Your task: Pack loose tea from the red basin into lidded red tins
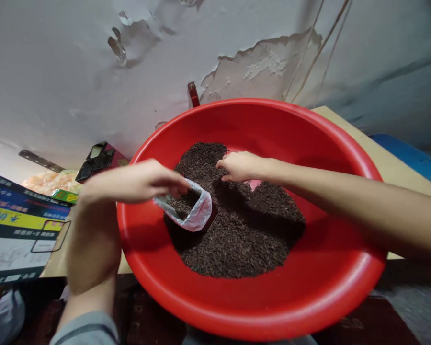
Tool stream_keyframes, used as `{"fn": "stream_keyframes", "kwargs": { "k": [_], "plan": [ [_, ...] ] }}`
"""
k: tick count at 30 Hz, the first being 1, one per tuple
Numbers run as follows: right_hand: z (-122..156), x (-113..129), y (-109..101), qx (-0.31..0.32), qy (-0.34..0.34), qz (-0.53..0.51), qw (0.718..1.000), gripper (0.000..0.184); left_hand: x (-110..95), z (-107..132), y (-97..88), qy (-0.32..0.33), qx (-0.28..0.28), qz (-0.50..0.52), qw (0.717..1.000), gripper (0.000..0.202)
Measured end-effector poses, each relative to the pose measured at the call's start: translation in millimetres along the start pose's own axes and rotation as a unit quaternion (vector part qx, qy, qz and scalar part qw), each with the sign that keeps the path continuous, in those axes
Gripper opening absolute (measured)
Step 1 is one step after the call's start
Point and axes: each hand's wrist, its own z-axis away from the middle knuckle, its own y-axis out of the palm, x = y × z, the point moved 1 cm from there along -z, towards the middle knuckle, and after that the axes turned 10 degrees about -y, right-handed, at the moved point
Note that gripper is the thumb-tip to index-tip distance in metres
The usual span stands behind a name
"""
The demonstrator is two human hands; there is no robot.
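Note:
A large red basin holds a heap of dark loose tea leaves. My left hand pinches the rim of a small clear plastic bag that stands open inside the basin, partly filled with the leaves. My right hand rests on the heap just right of the bag with its fingers curled, closed on a pink scoop that shows only as a small pink patch beneath the wrist.
The basin sits on a tan table against a peeling white wall. Printed cardboard boxes, a dark device and a bag of pale pieces lie at the left.

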Motion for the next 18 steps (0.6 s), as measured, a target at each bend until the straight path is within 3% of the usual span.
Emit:
{"fn": "stream_keyframes", "kwargs": {
  "k": [3,5,6,9,12,15,18],
  "plan": [
    [1,9,22,0.055,-0.015,-0.083,0.995,0.101,22,-13,-10.6,-0.108,-0.199,0.052,0.973,0.034],
    [0,17,44,0.073,0.024,-0.108,0.991,0.121,44,-35,0.0,-0.183,-0.273,0.039,0.944,0.031],
    [-1,21,56,0.079,0.045,-0.111,0.99,0.121,56,-49,9.4,-0.201,-0.272,0.034,0.94,0.028],
    [-7,28,84,0.084,0.062,-0.091,0.99,0.105,89,-85,40.4,-0.265,-0.202,0.025,0.943,0.026],
    [-17,26,93,0.065,0.041,-0.054,0.996,0.09,108,-103,59.8,-0.314,-0.101,-0.007,0.944,0.025],
    [-32,17,89,0.086,0.07,-0.033,0.993,0.086,112,-107,63.1,-0.29,-0.006,0.013,0.957,0.028],
    [-47,10,85,0.119,0.113,-0.033,0.986,0.087,108,-106,56.6,-0.243,-0.012,0.029,0.97,0.041]
  ]
}}
